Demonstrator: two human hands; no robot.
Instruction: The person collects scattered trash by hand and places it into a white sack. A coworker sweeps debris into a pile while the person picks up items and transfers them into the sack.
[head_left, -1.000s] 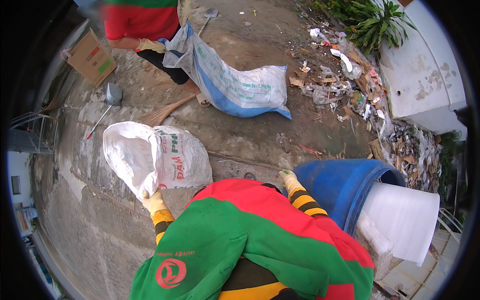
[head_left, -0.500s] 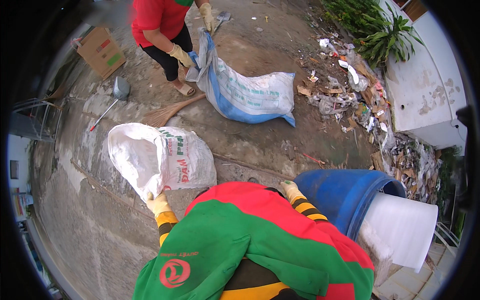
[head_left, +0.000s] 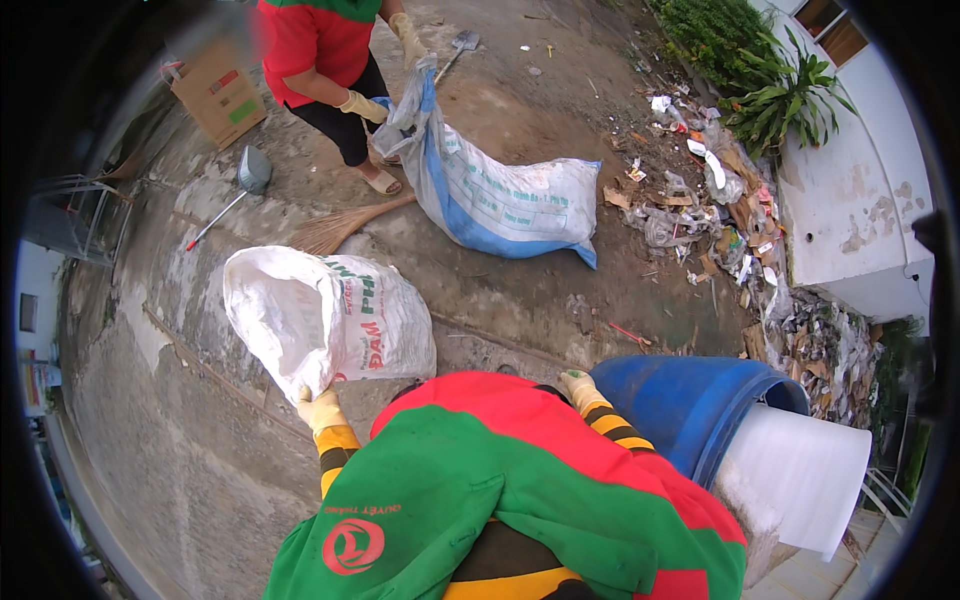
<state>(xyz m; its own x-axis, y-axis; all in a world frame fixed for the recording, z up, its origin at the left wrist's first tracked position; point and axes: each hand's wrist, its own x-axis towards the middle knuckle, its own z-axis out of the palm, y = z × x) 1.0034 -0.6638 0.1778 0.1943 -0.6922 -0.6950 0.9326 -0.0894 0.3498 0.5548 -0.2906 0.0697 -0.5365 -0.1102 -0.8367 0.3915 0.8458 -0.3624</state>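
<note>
gripping the white sack (head_left: pixel 400 325), the left hand (head_left: pixel 321 409) points forward.

Loose green-and-red fabric top (head_left: pixel 430 490); round red emblem (head_left: pixel 353 546) beside small red lettering (head_left: pixel 366 509). Black-and-yellow striped long sleeves (head_left: pixel 622 432). Pale cream gloves (head_left: pixel 322 410).

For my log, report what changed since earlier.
The co-worker now shows a second gloved hand by the blue-and-white sack, whose neck has shifted right. Unchanged: left hand holding the white sack, right hand at the blue barrel.
</note>
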